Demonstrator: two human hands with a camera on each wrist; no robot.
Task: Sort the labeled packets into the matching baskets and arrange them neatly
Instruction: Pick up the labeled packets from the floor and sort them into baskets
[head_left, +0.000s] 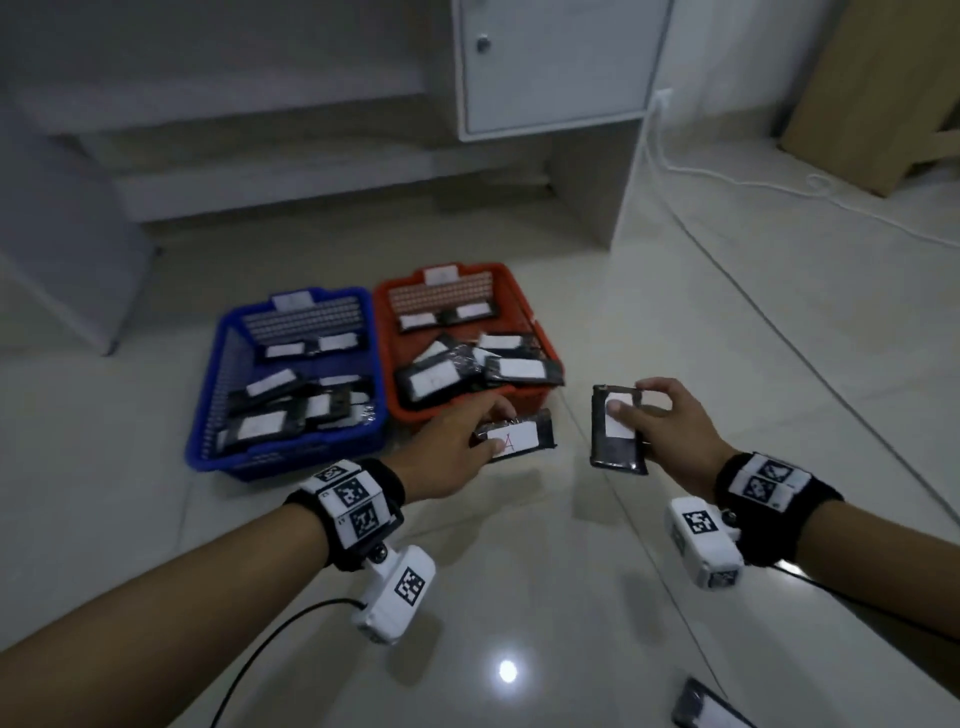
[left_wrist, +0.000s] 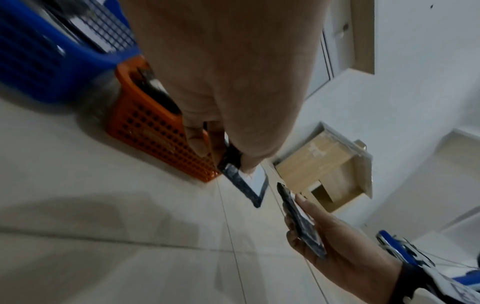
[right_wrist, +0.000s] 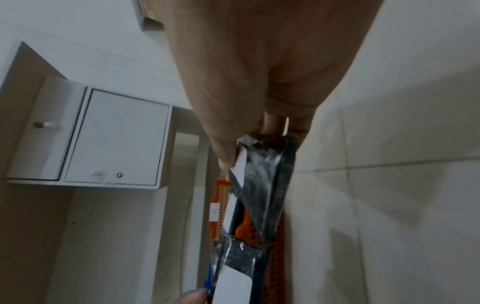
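My left hand (head_left: 457, 441) pinches a black packet (head_left: 519, 439) whose white label shows a red letter A, just in front of the orange basket (head_left: 545, 338). The same packet (left_wrist: 246, 183) hangs below my left fingers in the left wrist view. My right hand (head_left: 670, 426) grips a second black packet (head_left: 618, 431) upright, thumb on its white label, to the right of the first. That packet (right_wrist: 265, 185) fills the middle of the right wrist view. The blue basket (head_left: 208, 415) sits left of the orange one; both hold several labelled packets.
Another black packet (head_left: 706, 709) lies on the tiled floor at the bottom right. A white cabinet (head_left: 561, 67) stands behind the baskets, a white cable (head_left: 727, 176) trails across the floor to the right, and a cardboard box (head_left: 883, 88) leans at the far right.
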